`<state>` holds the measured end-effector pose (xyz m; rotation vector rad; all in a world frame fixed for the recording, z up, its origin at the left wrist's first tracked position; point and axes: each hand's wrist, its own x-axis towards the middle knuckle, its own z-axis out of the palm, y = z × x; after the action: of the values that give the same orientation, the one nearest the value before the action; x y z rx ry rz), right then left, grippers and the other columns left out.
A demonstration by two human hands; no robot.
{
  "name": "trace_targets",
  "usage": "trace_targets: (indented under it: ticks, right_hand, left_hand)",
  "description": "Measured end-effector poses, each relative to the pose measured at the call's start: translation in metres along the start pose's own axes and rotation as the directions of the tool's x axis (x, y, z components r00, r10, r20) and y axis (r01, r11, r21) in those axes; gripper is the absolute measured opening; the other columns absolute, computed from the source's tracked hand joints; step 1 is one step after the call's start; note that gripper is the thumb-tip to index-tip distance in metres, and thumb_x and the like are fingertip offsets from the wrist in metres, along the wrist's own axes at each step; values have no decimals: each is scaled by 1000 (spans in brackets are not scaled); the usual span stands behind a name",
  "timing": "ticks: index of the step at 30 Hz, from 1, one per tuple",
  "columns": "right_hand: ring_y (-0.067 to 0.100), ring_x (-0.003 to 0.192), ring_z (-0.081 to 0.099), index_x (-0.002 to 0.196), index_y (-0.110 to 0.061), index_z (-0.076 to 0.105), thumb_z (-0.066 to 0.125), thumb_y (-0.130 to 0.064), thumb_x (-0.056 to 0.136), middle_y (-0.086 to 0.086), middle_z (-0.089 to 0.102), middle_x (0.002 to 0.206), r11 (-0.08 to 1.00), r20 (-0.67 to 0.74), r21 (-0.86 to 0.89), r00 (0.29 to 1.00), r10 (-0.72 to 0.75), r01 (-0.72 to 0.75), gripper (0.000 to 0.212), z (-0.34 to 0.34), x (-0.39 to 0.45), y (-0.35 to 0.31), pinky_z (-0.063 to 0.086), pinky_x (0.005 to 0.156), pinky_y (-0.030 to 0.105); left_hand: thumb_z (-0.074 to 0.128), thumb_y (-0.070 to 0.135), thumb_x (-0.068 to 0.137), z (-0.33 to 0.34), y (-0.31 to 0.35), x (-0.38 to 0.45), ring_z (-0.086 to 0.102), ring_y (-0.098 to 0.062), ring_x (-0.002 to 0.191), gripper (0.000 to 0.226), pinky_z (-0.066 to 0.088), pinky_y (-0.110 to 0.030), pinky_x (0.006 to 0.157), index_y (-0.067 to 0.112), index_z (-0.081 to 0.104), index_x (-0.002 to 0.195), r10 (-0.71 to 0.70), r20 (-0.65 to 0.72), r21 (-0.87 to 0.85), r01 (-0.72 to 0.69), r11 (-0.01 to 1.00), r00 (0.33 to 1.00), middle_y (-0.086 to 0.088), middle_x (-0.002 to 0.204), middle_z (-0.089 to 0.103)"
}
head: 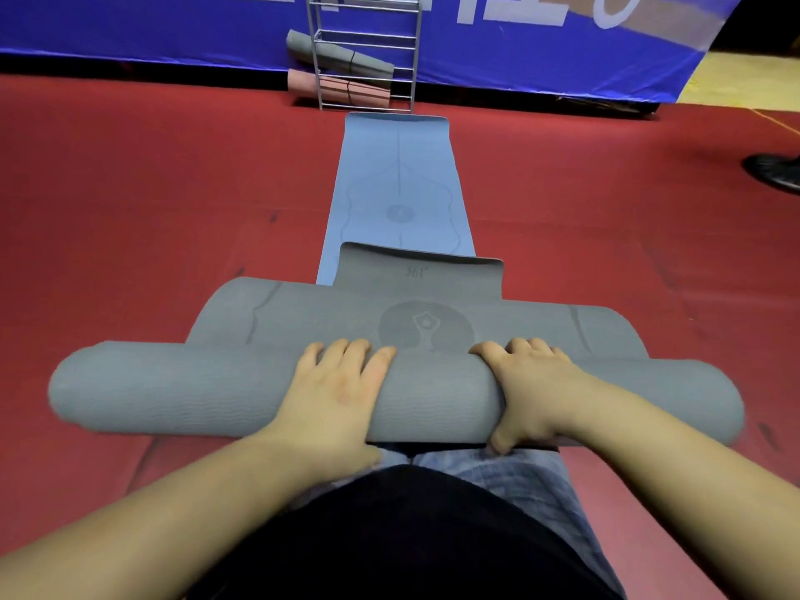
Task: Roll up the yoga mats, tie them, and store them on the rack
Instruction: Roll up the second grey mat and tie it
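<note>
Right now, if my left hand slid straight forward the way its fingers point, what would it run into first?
Probably the flat, unrolled part of the grey mat, just beyond the left hand on the roll; the blue mat lies farther ahead.

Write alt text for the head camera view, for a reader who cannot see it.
Two hands, left hand and right hand, press on a nearly rolled grey yoga mat on a red floor. Beyond it lies a flat blue mat, then a metal rack holding a grey roll and a pink roll.
</note>
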<state>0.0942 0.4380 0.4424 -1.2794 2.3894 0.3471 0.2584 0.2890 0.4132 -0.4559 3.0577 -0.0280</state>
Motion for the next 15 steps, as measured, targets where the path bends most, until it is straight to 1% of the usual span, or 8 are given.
trace_targets:
  ticks: [1, 2, 4, 5, 7, 9, 12, 15]
  right_hand:
    - [30, 126, 36, 146, -25, 17, 77, -50, 62, 11, 38, 133, 999, -21, -33, 1000, 15, -16, 107, 0, -1, -2, 28, 109, 41]
    - [31, 130, 32, 148, -23, 15, 75, -50, 66, 13, 33, 139, 996, -58, -81, 998, 21, -26, 105, 1, -4, -5, 23, 113, 44]
    - [31, 137, 22, 150, -20, 7, 71, -50, 73, 13, 22, 147, 989, -131, -145, 991, 16, -35, 105, 5, -12, -11, 10, 116, 47]
    - [30, 138, 20, 150, -19, 3, 71, -50, 73, 12, 19, 149, 988, -153, -148, 988, 16, -39, 107, 9, -14, -14, 9, 116, 47]
    - [28, 135, 24, 149, -18, 4, 73, -49, 70, 11, 23, 147, 990, -198, -137, 980, 15, -43, 110, 18, -11, -18, 13, 114, 42]
    - [26, 129, 32, 147, -19, 13, 74, -45, 68, 7, 32, 140, 993, -253, -108, 967, 12, -41, 103, 22, -3, -15, 19, 110, 39]
    - [26, 124, 36, 144, -20, 20, 71, -38, 67, 5, 39, 132, 999, -252, -44, 968, 1, -12, 95, 14, 5, -9, 24, 107, 38]
    - [26, 123, 37, 143, -22, 20, 71, -39, 65, 5, 40, 130, 1000, -187, -19, 982, -23, 20, 95, 6, 11, -4, 27, 106, 37]
  left_hand:
    - [74, 62, 28, 1, -2, 3, 63, -27, 85, 105, 52, -44, 76, 10, 60, 118, 16, 16, -4, -16, 1000, 1000, -8, 99, 61]
    - [79, 58, 30, -2, -3, 6, 62, -27, 91, 107, 50, -44, 78, 11, 56, 123, 26, 40, -11, -26, 1000, 999, -7, 104, 59]
    - [76, 56, 55, -8, -4, 11, 49, -24, 117, 103, 38, -41, 98, 17, 34, 141, 52, 121, -28, -49, 998, 991, -2, 127, 45]
    - [71, 56, 65, -10, -7, 15, 39, -21, 125, 100, 30, -37, 103, 22, 22, 145, 72, 120, -30, -69, 997, 990, 1, 135, 37]
    - [69, 57, 69, -16, -10, 26, 32, -19, 129, 98, 26, -35, 107, 26, 15, 146, 54, 217, -59, -42, 997, 975, 3, 139, 32]
    - [71, 58, 68, -20, -13, 34, 33, -19, 129, 100, 25, -36, 108, 27, 16, 145, 47, 260, -90, -24, 996, 965, 2, 139, 34]
    - [67, 59, 70, -23, -10, 32, 29, -19, 133, 101, 15, -40, 114, 26, 11, 147, 28, 215, -86, -9, 996, 976, 1, 141, 31]
    - [59, 67, 71, -17, 1, 23, 16, -21, 139, 109, 6, -44, 116, 23, 0, 150, 7, 160, -20, -4, 1000, 987, -5, 148, 19]
